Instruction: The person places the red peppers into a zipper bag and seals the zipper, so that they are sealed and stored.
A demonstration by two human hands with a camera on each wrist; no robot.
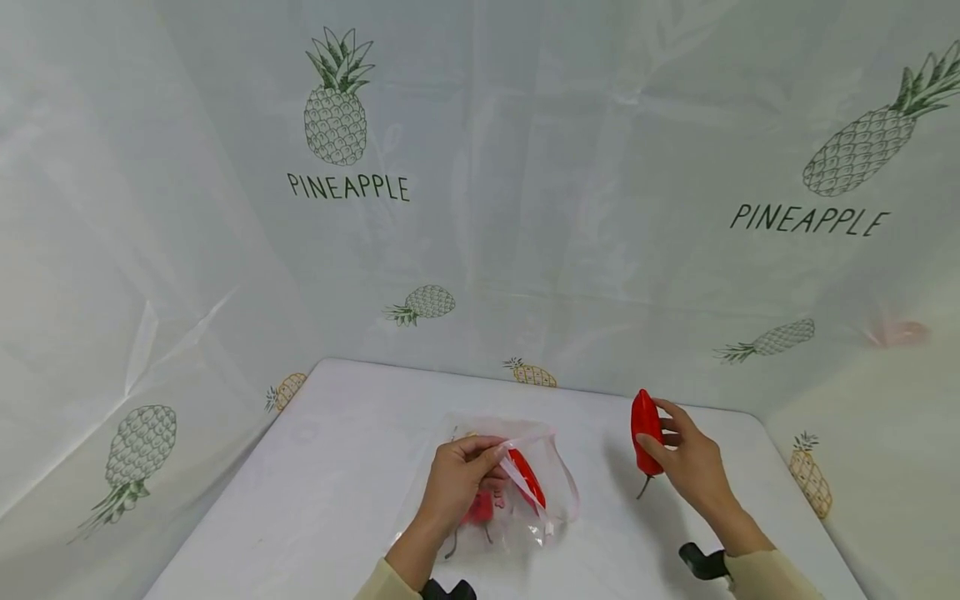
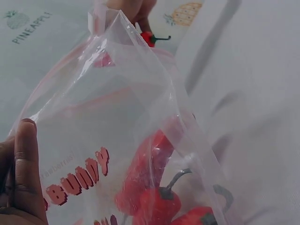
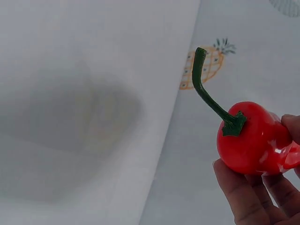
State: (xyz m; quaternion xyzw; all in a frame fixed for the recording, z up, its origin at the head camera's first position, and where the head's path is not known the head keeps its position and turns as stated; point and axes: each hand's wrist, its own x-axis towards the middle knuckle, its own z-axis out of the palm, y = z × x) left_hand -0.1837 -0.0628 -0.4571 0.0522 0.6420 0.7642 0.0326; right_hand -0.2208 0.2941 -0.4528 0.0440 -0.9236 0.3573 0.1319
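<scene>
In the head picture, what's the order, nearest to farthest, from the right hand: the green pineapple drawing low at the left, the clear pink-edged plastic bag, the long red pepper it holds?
1. Long red pepper: held in the right hand.
2. Clear pink-edged plastic bag: left of that hand.
3. Green pineapple drawing: low at the far left.

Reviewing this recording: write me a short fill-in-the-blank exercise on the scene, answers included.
The left grip pinches a bag, while the right grip holds a pepper coloured ____.
That pepper's stem is coloured ____.
The fruit word printed on the backdrop is ____.
Missing words: red; green; PINEAPPLE.
</scene>
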